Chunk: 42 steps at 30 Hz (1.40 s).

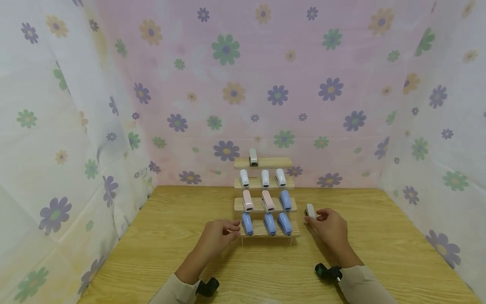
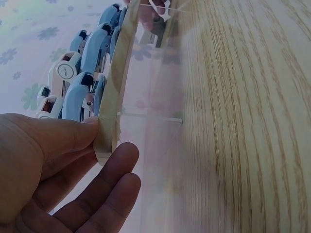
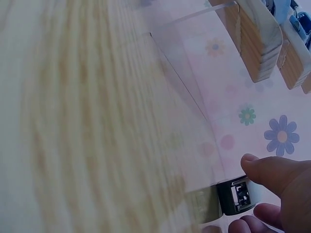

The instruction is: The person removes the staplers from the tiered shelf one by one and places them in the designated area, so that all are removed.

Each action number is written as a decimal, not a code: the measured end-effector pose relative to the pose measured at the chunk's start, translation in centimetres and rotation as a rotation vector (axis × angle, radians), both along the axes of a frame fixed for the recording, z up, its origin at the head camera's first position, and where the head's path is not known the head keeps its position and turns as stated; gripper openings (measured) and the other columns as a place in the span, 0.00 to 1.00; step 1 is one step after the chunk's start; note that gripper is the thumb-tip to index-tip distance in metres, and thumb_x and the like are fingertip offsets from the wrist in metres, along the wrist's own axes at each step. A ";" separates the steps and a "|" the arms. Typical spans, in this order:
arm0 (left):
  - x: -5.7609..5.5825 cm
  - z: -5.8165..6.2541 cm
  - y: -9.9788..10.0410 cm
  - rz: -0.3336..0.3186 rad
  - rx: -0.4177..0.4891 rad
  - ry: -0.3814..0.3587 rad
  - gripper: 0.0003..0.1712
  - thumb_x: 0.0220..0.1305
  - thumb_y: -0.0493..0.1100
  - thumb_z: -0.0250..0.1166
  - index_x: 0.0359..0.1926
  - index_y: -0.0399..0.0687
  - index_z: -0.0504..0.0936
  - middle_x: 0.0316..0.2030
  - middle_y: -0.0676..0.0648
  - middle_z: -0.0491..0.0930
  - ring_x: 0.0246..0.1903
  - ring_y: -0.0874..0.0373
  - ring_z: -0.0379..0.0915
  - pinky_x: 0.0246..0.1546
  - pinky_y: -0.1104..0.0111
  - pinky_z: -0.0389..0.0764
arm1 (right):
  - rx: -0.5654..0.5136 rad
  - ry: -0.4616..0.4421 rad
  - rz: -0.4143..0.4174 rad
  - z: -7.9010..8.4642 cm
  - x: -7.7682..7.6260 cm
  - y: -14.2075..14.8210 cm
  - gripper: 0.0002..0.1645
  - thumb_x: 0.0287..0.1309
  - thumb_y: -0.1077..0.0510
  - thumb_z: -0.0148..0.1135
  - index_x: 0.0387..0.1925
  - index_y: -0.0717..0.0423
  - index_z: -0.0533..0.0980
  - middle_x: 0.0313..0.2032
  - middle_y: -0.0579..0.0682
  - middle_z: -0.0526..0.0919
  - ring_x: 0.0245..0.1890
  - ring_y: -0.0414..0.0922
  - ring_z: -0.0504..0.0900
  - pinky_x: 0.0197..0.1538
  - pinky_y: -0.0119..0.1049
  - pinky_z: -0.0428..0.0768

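Observation:
My left hand (image 1: 218, 238) is at the left end of a tiered wooden display stand (image 1: 239, 206). In the left wrist view, the thumb (image 2: 73, 133) presses the end of its lowest shelf (image 2: 114, 104), with the fingers curled round the other side. To the right of the stand, my right hand (image 1: 332, 226) holds a small whitish-grey stapler (image 1: 310, 209) between thumb and fingers, down at the table top. Its dark end (image 3: 238, 195) faces the camera in the right wrist view. A blue stapler (image 1: 247, 223) on the lowest shelf is nearest the left hand.
Other small staplers stand on the tiers: a whitish one (image 1: 253, 156) on top, white ones (image 1: 265, 178) below, then pink ones (image 1: 267, 200) with a blue one (image 1: 285, 200), and blue ones (image 1: 284, 223) lowest. The wooden table (image 1: 182, 211) meets flowered cloth (image 1: 247, 84) behind.

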<state>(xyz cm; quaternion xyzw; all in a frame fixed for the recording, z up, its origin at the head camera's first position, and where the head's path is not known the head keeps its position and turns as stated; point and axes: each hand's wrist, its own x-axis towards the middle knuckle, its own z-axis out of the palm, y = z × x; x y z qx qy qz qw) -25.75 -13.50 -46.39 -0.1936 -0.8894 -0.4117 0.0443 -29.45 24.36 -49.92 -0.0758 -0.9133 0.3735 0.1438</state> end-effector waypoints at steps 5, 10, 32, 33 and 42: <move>0.0 0.1 0.0 0.000 -0.002 -0.006 0.09 0.67 0.41 0.72 0.46 0.43 0.92 0.55 0.51 0.87 0.51 0.50 0.85 0.40 0.73 0.85 | -0.007 0.011 -0.007 -0.1 0.0 0.0 0.34 0.56 0.40 0.77 0.52 0.62 0.82 0.40 0.56 0.87 0.36 0.49 0.84 0.34 0.38 0.80; -0.1 -0.1 0.0 -0.005 -0.005 -0.002 0.09 0.67 0.41 0.72 0.45 0.43 0.92 0.55 0.50 0.87 0.51 0.50 0.86 0.40 0.73 0.85 | -0.014 0.016 -0.022 0.0 0.2 0.2 0.34 0.56 0.39 0.77 0.51 0.61 0.82 0.41 0.57 0.86 0.37 0.49 0.84 0.35 0.37 0.79; 0.1 -0.2 0.2 -0.012 0.008 -0.007 0.08 0.67 0.40 0.73 0.44 0.43 0.92 0.54 0.50 0.88 0.51 0.49 0.86 0.39 0.74 0.85 | -0.045 0.202 0.029 4.0 0.7 -0.6 0.32 0.62 0.36 0.71 0.56 0.55 0.81 0.49 0.58 0.87 0.44 0.56 0.88 0.34 0.39 0.86; 0.1 -0.1 0.2 -0.012 0.012 -0.005 0.08 0.67 0.40 0.73 0.44 0.43 0.92 0.55 0.50 0.88 0.51 0.49 0.86 0.39 0.74 0.85 | -0.040 0.224 0.034 4.4 0.6 -0.9 0.31 0.62 0.37 0.71 0.55 0.55 0.82 0.48 0.57 0.88 0.43 0.55 0.89 0.34 0.40 0.86; 0.1 0.1 0.1 -0.005 0.000 0.007 0.08 0.67 0.40 0.72 0.44 0.42 0.92 0.55 0.49 0.87 0.51 0.49 0.86 0.39 0.74 0.84 | -0.026 0.328 0.074 8.5 -0.7 -3.4 0.26 0.62 0.42 0.73 0.53 0.54 0.83 0.45 0.56 0.88 0.41 0.55 0.88 0.34 0.43 0.85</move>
